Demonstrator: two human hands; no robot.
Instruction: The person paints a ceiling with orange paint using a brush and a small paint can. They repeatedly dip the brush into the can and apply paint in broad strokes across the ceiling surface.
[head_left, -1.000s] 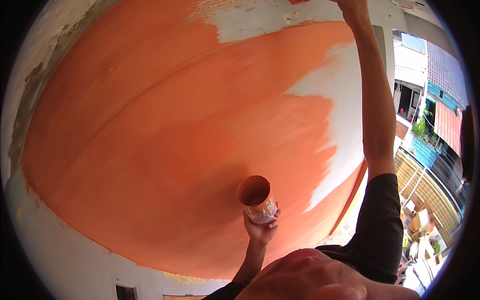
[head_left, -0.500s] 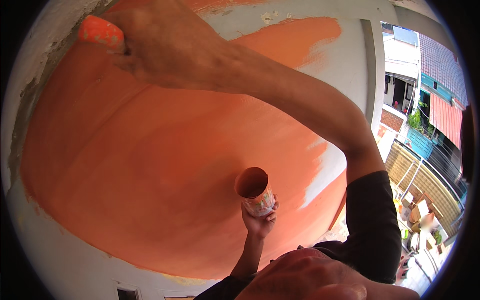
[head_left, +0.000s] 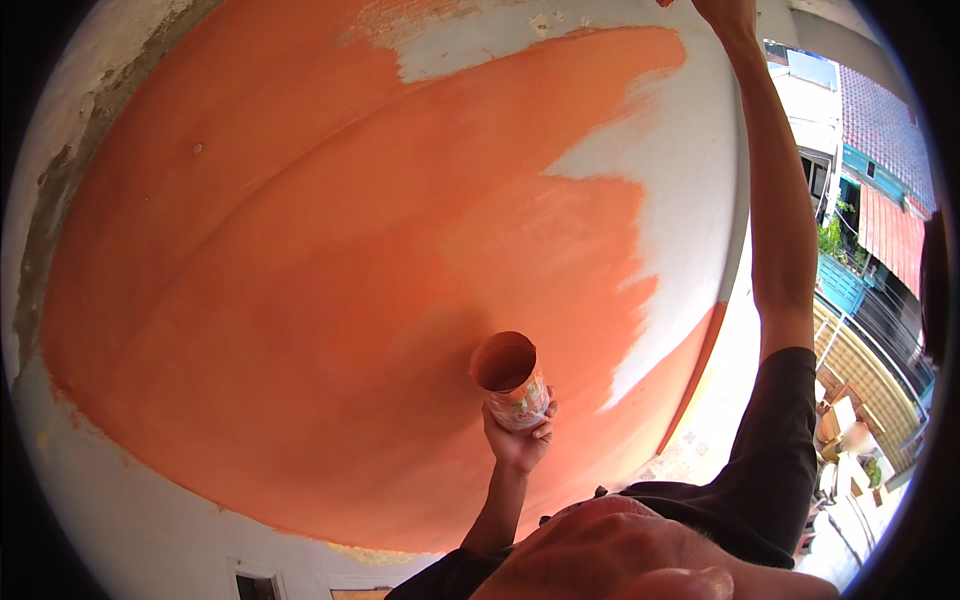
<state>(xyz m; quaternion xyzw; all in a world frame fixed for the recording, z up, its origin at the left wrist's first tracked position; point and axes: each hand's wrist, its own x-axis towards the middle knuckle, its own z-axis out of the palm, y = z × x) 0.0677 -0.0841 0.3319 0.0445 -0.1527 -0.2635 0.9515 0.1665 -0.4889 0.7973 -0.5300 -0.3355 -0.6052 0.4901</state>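
Overhead, a wall (head_left: 300, 300) is being coated in orange paint, and most of its surface is already covered, with a bare pale patch (head_left: 680, 200) left at the upper right and another strip along the top edge. The left hand (head_left: 517, 440) is clamped around a small paint-stained tub (head_left: 510, 380), held upright below the painted area with its open mouth facing up and orange paint seen inside. The right hand (head_left: 725, 12) is stretched high to the top rim of the view, beside the upper end of the bare patch; it is cut off by the frame, so whether it is closed on a brush cannot be told from this view. For the work to be done well, the strokes are best laid from the wet orange edge outward into the pale patch, so that the border is blended rather than left as a ridge, and the tub is best kept level and close under the working arm so that drips are caught and reloading is short. Care is judged to be needed at the wall's right corner, where a neat line is wanted. Compared with half a second ago, the right arm is no longer swept across the left of the wall with an orange tool in its grip; it is now raised to the upper right, while the tub is held in nearly the same place.
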